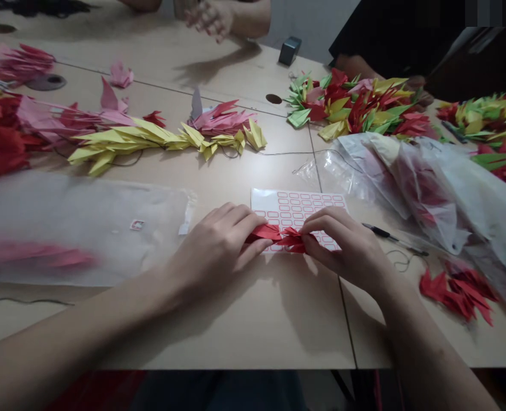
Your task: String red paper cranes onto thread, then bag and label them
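Observation:
Red folded-paper pieces (293, 240) lie between my two hands, above a white sheet of red-outlined labels (265, 200). My left hand (225, 237) is closed, pinching a red piece between thumb and fingers. From the other side, my right hand (342, 240) pinches another red folded piece. The two pieces meet or nearly touch; whether a thread joins them I cannot make out. Right of my right hand lies a dark pen (384, 233). More red folded-paper pieces (458, 291) rest near the front right.
A translucent plastic bag (107, 222) covers the left side. Behind it stretches a yellow folded-paper string (150, 140). Colourful folded paper (356, 105) is heaped at the back right, behind more plastic bags (433, 182). Another person's hand (212, 20) hovers across the table.

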The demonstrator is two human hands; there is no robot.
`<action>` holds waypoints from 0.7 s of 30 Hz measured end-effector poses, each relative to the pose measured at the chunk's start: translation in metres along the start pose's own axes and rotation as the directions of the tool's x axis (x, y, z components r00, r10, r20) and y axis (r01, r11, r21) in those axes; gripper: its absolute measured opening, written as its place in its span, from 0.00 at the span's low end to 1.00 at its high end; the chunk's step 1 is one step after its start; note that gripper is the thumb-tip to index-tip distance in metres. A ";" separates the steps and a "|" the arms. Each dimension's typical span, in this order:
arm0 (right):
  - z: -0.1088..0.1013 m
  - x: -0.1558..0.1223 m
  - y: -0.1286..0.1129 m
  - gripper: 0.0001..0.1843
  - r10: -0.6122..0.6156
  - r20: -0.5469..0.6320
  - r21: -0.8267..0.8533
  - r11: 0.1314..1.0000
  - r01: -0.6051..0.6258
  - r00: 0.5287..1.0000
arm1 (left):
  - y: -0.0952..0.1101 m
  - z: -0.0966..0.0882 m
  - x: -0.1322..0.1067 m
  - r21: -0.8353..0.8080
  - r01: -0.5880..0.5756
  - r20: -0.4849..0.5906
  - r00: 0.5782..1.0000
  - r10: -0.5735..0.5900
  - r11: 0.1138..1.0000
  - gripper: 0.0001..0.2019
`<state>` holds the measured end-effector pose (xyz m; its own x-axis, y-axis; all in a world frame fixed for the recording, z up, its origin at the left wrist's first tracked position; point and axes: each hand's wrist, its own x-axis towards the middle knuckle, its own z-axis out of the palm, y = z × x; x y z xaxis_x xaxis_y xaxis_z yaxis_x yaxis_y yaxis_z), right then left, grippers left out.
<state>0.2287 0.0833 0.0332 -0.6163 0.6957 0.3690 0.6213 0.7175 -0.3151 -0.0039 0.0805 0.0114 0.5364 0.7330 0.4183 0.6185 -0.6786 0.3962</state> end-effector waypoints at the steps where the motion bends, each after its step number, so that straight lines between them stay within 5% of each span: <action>1: 0.000 0.000 -0.001 0.04 0.004 -0.009 -0.001 1.000 -0.004 1.000 | 0.001 0.000 0.000 0.001 0.002 -0.001 1.000 -0.002 1.000 0.09; 7: 0.002 0.002 -0.002 0.05 0.026 -0.040 -0.009 1.000 -0.026 0.999 | 0.001 0.000 0.000 -0.007 -0.015 -0.006 1.000 0.015 1.000 0.09; 21: 0.013 -0.004 -0.002 0.04 0.358 -0.028 0.224 0.912 -0.343 0.933 | 0.002 -0.001 0.001 -0.006 -0.019 -0.017 1.000 0.019 1.000 0.12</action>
<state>0.2240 0.0797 0.0208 -0.3391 0.9052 0.2560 0.6701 0.4234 -0.6097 -0.0033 0.0800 0.0134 0.5386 0.7189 0.4395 0.6043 -0.6931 0.3931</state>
